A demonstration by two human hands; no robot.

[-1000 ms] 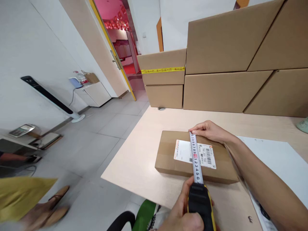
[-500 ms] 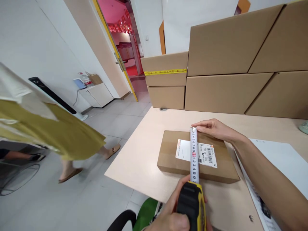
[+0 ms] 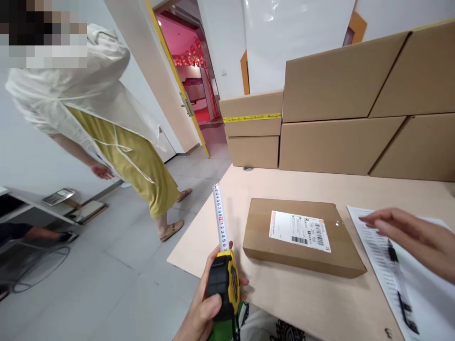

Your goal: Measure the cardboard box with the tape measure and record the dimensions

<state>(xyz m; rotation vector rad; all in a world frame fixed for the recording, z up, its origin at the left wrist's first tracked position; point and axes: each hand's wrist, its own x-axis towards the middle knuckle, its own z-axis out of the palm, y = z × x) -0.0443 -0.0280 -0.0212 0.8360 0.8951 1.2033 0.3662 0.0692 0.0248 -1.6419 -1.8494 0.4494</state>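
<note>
My left hand grips a black and yellow tape measure at the table's near left edge, its white blade sticking up and away, free of the box. A flat brown cardboard box with a white shipping label lies on the pale table. My right hand hovers over a printed sheet to the right of the box, fingers stretched out, above a black pen lying on the sheet.
Large cardboard boxes are stacked along the table's back edge, one with yellow tape. A person in a white top and yellow skirt walks on the tiled floor at left. An open door leads to a red-lit room.
My right hand let go of the blade's end and moved right over the sheet. My left hand drew the tape measure off the box to the left. The person walked further into view.
</note>
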